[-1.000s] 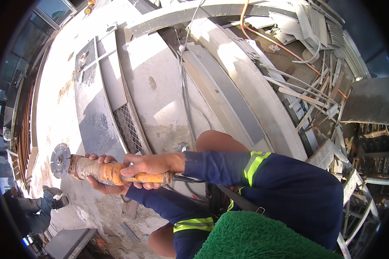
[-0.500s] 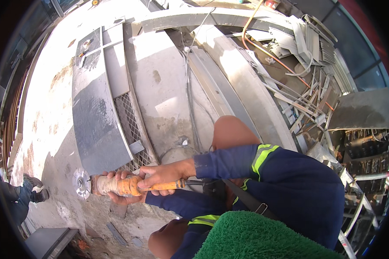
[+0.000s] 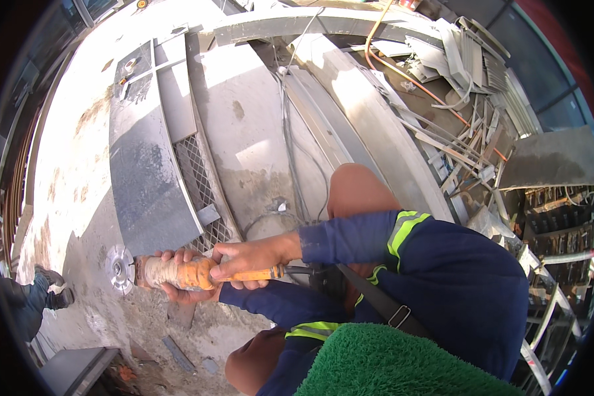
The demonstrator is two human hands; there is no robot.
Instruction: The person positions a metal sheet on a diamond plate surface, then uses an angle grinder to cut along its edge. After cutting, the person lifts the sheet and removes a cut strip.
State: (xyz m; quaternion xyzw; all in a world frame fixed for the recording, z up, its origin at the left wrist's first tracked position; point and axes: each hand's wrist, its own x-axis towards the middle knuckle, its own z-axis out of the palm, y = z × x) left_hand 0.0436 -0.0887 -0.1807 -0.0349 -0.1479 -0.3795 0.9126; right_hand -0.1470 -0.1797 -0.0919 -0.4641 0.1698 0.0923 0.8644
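Grinder disc [image 3: 119,268] just beside slab edge [image 3: 158,237] (both hands gripping)

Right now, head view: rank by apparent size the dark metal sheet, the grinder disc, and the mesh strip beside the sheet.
1. Dark metal sheet, clearly largest.
2. Mesh strip, long but narrow.
3. Grinder disc, smallest, though fisheye bending near the rim makes its true size unsure.

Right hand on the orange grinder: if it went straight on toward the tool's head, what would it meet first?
The right hand points left along the orange grinder. First comes the left hand gripping the body, then the cutting disc. Depth is unclear.
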